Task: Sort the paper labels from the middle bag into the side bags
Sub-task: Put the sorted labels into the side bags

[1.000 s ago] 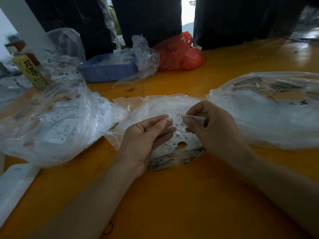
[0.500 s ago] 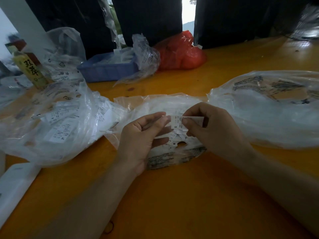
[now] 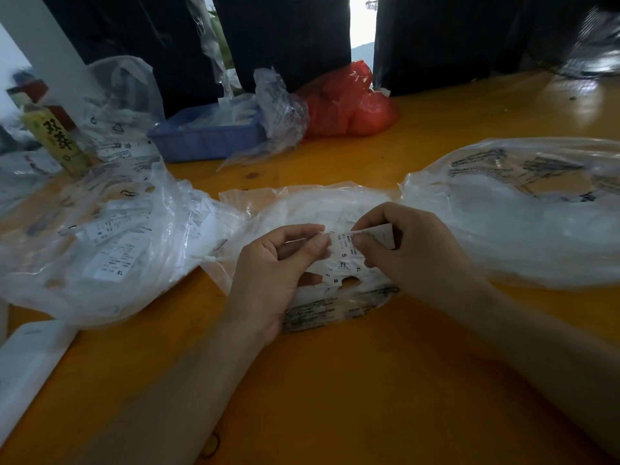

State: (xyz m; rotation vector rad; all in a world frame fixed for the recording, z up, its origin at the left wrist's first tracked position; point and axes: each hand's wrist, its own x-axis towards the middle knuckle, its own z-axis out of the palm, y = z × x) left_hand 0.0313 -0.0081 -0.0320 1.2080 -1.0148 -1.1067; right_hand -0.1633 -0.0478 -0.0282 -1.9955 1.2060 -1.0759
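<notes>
The clear middle bag (image 3: 312, 206) lies on the orange table with several white paper labels (image 3: 339, 273) at its mouth, marked S, M and XL. My left hand (image 3: 278, 266) and my right hand (image 3: 412, 253) meet over that mouth. Both pinch one white label (image 3: 345, 241) between thumb and fingers, the left at its left edge, the right at its top right. The left side bag (image 3: 100, 236) holds many labels, one marked XL. The right side bag (image 3: 523, 216) is puffed up and its contents are hard to make out.
A blue tray (image 3: 208, 135) with plastic wrap and a red plastic bag (image 3: 349, 102) stand at the back. A yellow-labelled bottle (image 3: 55, 139) stands at the far left. A white flat object (image 3: 27, 364) lies at the near left edge.
Both hands have kept pinching the label over the middle bag. They have lifted it slightly and drawn it a little apart from the pile.
</notes>
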